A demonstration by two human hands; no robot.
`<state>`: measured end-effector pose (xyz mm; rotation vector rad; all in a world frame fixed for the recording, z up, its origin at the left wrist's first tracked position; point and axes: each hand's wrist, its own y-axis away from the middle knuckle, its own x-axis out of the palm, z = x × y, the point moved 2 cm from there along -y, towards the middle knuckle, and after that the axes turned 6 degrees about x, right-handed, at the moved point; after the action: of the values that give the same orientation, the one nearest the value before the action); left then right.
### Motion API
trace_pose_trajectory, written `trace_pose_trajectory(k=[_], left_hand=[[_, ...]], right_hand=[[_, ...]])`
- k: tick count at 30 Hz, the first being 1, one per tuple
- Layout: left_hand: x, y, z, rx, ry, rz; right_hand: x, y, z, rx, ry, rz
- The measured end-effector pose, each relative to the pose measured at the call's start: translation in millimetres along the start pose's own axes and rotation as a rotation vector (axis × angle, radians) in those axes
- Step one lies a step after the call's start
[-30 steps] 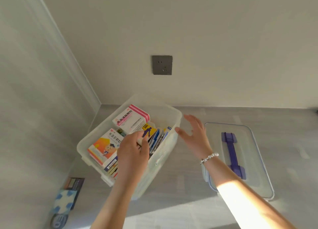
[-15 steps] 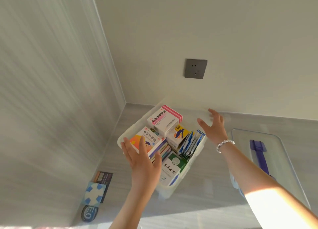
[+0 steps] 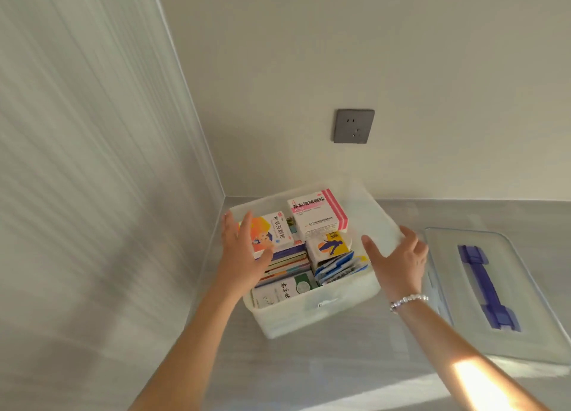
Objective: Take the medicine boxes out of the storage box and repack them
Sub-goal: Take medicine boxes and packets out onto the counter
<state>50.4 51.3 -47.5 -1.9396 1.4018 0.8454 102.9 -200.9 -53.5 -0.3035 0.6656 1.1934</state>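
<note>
A: Now reaching in with both hands spread, nothing gripped. Left hand (image 3: 244, 250), holding a box a second ago, coming in loose over the orange medicine box (image 3: 272, 233) at the left of the storage box (image 3: 312, 315).

B: And the right hand (image 3: 398, 262), well off to the side before, closing on the right wall, fingers straight, nothing in it.

A: Meaning no unpacking yet, probably steadying or pulling the tub first. Medicine boxes all sitting inside: the pink-striped box (image 3: 318, 214) on top at the back, a yellow box (image 3: 330, 245) in front of it, flat packs standing on edge below.

B: Lying just to the right, the clear lid (image 3: 525, 287) with its purple handle (image 3: 485, 287). Wall socket (image 3: 354, 126) above. Crowding the left side, the corner wall.
</note>
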Motion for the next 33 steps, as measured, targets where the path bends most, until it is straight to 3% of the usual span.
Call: trace_pose_trajectory(k=[5, 11, 16, 22, 27, 30, 33], left_hand=[[-19, -36, 28, 0.028, 0.019, 0.137], [-25, -13, 24, -0.105, 0.253, 0.005], [-20, -5, 41, -0.087, 0.377, 0.100], [-25, -15, 52, -0.129, 0.313, 0.177], [-24, -9, 46, -0.010, 0.094, 0.106], [-23, -4, 32, 0.098, -0.114, 0.090], [-23, 8, -2, 0.177, 0.000, 0.156]], right_hand=[[-1, 24, -3, -0.006, 0.098, -0.073], [-5, 1, 1, 0.046, -0.041, 0.175], [-3, 13, 0, 0.075, -0.057, 0.155], [-2, 39, -7, 0.041, -0.086, 0.175], [-1, 33, -11, 0.019, 0.005, 0.175], [-1, 37, -6, -0.114, 0.110, 0.073], [-5, 41, 12, -0.405, 0.189, 0.030]])
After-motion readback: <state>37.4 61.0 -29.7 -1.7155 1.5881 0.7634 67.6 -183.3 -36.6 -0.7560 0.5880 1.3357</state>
